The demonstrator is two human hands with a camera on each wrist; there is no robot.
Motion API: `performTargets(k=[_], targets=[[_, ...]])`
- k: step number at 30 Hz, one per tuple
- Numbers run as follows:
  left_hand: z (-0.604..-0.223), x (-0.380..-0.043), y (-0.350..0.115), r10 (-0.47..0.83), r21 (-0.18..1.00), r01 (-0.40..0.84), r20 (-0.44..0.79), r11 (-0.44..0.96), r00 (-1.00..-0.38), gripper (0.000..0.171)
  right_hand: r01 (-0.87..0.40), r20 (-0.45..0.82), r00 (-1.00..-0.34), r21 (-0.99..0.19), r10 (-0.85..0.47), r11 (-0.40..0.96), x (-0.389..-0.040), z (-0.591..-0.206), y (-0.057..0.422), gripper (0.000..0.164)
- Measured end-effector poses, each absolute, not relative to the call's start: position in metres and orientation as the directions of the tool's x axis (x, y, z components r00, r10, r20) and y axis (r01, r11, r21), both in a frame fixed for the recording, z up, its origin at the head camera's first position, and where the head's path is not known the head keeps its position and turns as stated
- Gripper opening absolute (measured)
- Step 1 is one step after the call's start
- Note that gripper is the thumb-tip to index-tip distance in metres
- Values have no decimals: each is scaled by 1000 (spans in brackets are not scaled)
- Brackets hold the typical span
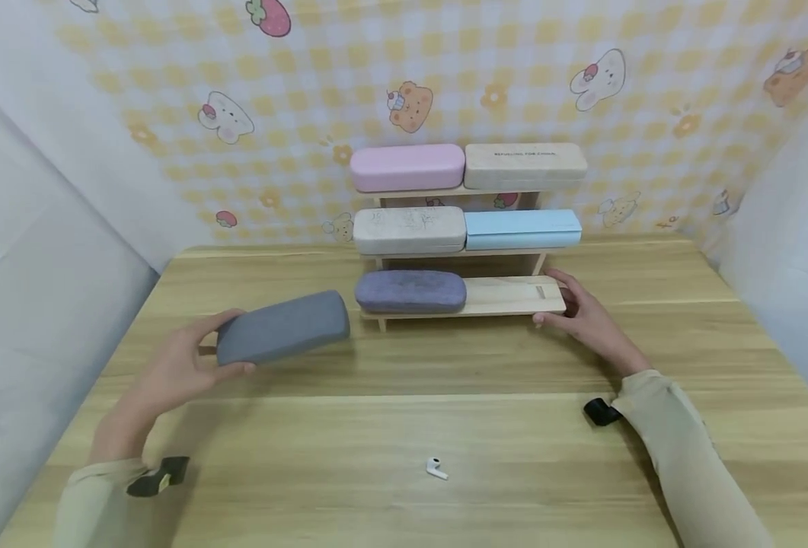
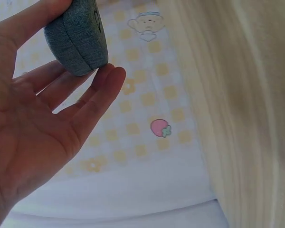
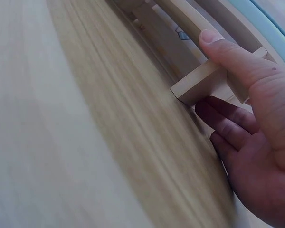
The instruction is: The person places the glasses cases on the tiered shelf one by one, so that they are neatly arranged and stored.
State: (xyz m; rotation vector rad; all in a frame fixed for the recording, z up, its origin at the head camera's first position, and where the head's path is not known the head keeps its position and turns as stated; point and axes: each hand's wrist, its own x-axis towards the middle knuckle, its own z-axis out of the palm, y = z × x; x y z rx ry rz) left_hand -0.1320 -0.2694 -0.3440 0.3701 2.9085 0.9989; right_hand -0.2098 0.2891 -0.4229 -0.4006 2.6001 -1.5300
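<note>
My left hand (image 1: 177, 365) grips one end of a grey-blue glasses case (image 1: 283, 327), thumb on the near side and fingers on the far side. The case is tilted a little, left of a three-tier wooden rack (image 1: 506, 297). In the left wrist view, thumb and fingers are round the case's end (image 2: 78, 42). My right hand (image 1: 585, 316) holds the right end of the rack's lowest tier, with the thumb at its front edge (image 3: 199, 78). A purple glasses case (image 1: 410, 291) lies on the left half of that tier; bare wood shows to its right.
The middle tier carries a patterned beige case (image 1: 409, 230) and a light blue case (image 1: 523, 230). On top sit a pink case (image 1: 407, 167) and a beige lettered case (image 1: 525, 166). A white earbud (image 1: 435, 467) lies on the wooden table (image 1: 349, 441), before a checked cloth backdrop (image 1: 335, 76).
</note>
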Motion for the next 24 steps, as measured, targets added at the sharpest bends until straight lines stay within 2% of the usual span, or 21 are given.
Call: performTargets(k=[14,24], targets=[[-324,-139,-235,303,599,320,133,734,-944,74,-198,72,-962,-848,-262,492,-212,-425,290,83],[-315,-162,-178,439,522,483,216,703,-872,73,-197,65,-958,-858,-280,475,-215,-424,281,82]])
